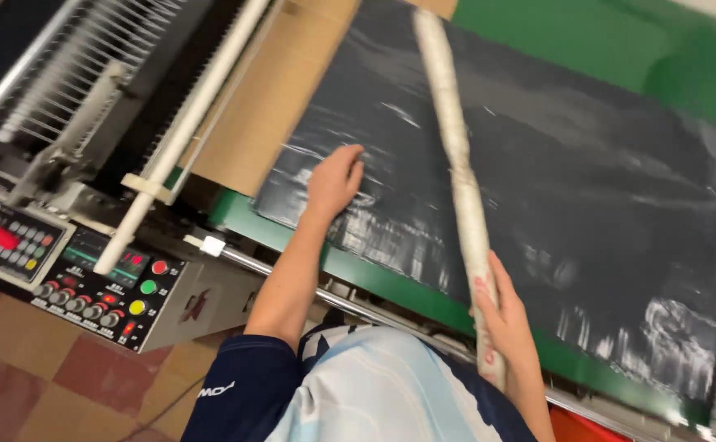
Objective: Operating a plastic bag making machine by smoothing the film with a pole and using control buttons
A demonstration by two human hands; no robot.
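Observation:
A stack of shiny black plastic sheets (554, 188) lies on a green machine table (374, 274). My left hand (335, 180) rests flat on the stack's near left part, fingers curled on the surface. My right hand (501, 315) grips the lower end of a long pale stick wrapped in tape (456, 155), which lies slanted across the black sheets toward the far edge.
A brown cardboard sheet (268, 98) lies left of the black stack. A white tube (182, 135) and a comb-like metal rack (80, 74) sit on the machine at left. A control panel with red, green and yellow buttons (112, 295) faces me. Tiled floor (14, 368) is below.

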